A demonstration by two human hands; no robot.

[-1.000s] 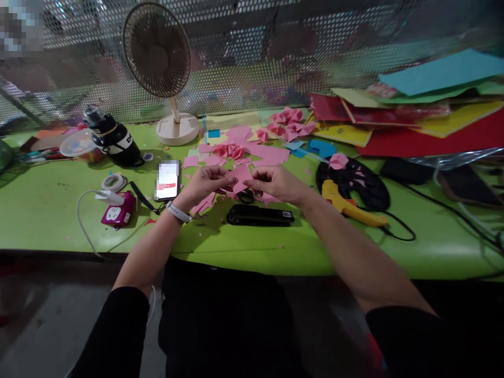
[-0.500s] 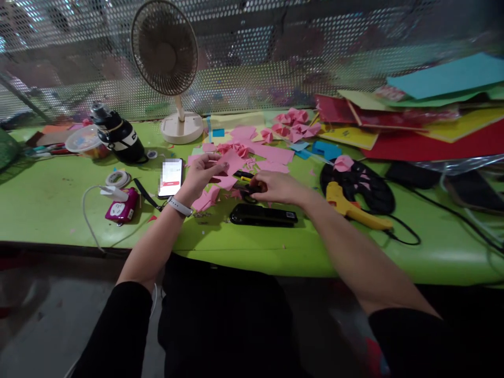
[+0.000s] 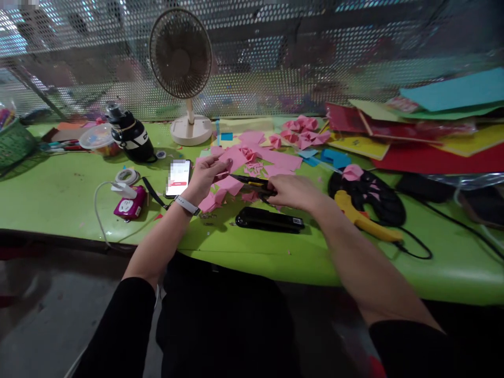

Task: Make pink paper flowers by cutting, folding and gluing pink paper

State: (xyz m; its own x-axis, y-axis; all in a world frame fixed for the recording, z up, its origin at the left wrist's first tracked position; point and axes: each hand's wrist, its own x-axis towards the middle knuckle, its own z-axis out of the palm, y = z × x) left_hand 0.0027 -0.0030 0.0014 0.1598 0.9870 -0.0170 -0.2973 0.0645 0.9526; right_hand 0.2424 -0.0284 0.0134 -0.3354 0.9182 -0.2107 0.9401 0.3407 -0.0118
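Note:
Pinched in the fingers of my left hand (image 3: pixel 205 176) is a piece of pink paper (image 3: pixel 234 157). My right hand (image 3: pixel 293 191) is closed around dark scissors with a yellow part (image 3: pixel 252 181). Their blades point left, with the tip close to my left fingertips; whether they touch the paper I cannot tell. Under and behind both hands lie pink paper scraps (image 3: pixel 281 157) and a folded pink paper flower (image 3: pixel 248 153). A black stapler (image 3: pixel 270 219) rests on the green table just in front of my right hand.
To the left are a phone (image 3: pixel 178 177), a purple plug adapter (image 3: pixel 131 203), a tape roll (image 3: pixel 127 177) and a black bottle (image 3: pixel 132 136). A fan (image 3: pixel 191 130) stands behind. On the right are a yellow glue gun (image 3: pixel 366 220), a black pad (image 3: pixel 388 202) and stacked coloured sheets (image 3: pixel 441 157).
My right hand has lifted the scissors and brought them level, blades toward my left hand. The left hand keeps its pinch on the pink paper. The whole view has shifted slightly.

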